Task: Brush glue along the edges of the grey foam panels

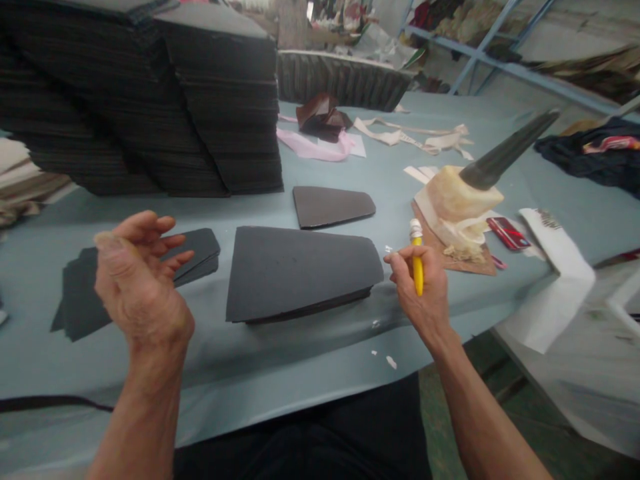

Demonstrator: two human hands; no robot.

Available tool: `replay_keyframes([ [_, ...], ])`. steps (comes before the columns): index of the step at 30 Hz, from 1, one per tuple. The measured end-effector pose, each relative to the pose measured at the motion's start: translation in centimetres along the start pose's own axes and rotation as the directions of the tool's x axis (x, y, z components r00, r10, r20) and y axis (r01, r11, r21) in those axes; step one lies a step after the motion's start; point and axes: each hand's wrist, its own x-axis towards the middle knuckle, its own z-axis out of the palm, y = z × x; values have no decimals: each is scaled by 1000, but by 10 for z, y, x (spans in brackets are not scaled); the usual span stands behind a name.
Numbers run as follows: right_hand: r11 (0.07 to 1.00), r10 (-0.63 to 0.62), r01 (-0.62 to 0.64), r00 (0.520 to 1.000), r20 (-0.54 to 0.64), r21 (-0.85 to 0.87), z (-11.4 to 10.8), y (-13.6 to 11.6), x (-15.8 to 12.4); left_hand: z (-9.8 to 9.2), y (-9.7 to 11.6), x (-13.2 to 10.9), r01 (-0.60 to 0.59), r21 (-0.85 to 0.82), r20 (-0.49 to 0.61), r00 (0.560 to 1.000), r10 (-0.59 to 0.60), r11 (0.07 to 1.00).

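Observation:
In front of me lies a stack of dark grey tapered panels (305,270), wide at the left end and narrow at the right. Just beyond it rests a single brownish-grey panel (330,207) of similar shape. My left hand (145,287) is raised with its fingers apart and holds nothing, above a loose fan of dark panels (83,300). At the stack's narrow end, my right hand (423,287) grips a yellow pen-like stick (418,270) upright, its white, lumpy end pointing up.
Tall piles of dark sheets (225,107) stand at the back left. A cream block with a dark cone (507,153) sits on a brown board, with a red case (509,233) nearby. Fabric scraps (325,127) and white strips (410,133) lie at the back of the table (320,380).

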Motion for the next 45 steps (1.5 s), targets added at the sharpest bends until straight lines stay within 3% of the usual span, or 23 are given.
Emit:
replay_keyframes([
  [6,998,16,-15,1000,6,-62,0,8,-3,-11,-31,20,40,70,-191,981,-26,997],
  [9,997,14,-13,1000,12,-72,1,14,-2,-23,-41,32,39,162,-201,980,-6,986],
  [12,998,28,-26,999,29,-53,3,18,0,-26,-39,40,58,221,-77,996,-41,974],
  [15,999,27,-25,999,44,-33,6,18,3,-16,-30,47,72,223,93,991,-95,972],
  [22,1000,-12,14,997,78,-24,7,16,9,43,-34,86,146,41,366,918,-151,988],
  [25,1000,-4,5,997,76,-17,5,17,10,73,-43,97,174,25,543,824,-159,984],
  [29,1000,17,-18,996,82,6,1,18,10,101,-55,101,115,123,775,609,-168,986],
  [31,998,28,-32,997,74,56,-3,19,11,110,-59,102,49,172,844,508,-173,984],
  [34,984,-4,-1,1000,31,181,-7,18,14,118,-66,103,-64,201,906,391,-161,977],
  [39,939,-68,67,998,-9,337,-9,11,32,133,-81,103,-281,164,956,281,-83,945],
  [45,876,13,-32,999,45,481,1,2,61,147,-98,100,-483,39,977,201,67,875],
])
